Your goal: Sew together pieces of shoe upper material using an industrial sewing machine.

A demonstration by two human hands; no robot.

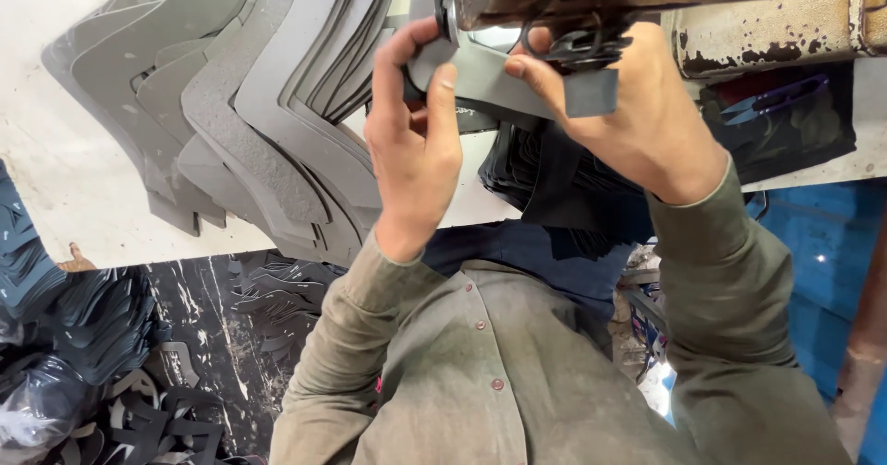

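Head view: left hand (413, 142) and right hand (637, 119) both pinch grey cut piece (490, 82).

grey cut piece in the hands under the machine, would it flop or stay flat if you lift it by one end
The grey piece looks thin and probably bends: the left hand and right hand both support it. Likely light, like the fanned grey stack. Its matte face seems unlikely to slip.

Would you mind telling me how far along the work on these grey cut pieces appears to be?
Done: cannot be told for certain; dark pieces lie heaped on the floor.
In hand: the left hand and right hand hold one grey piece under the sewing machine head.
Left: a fanned stack of grey pieces lies on the white table.
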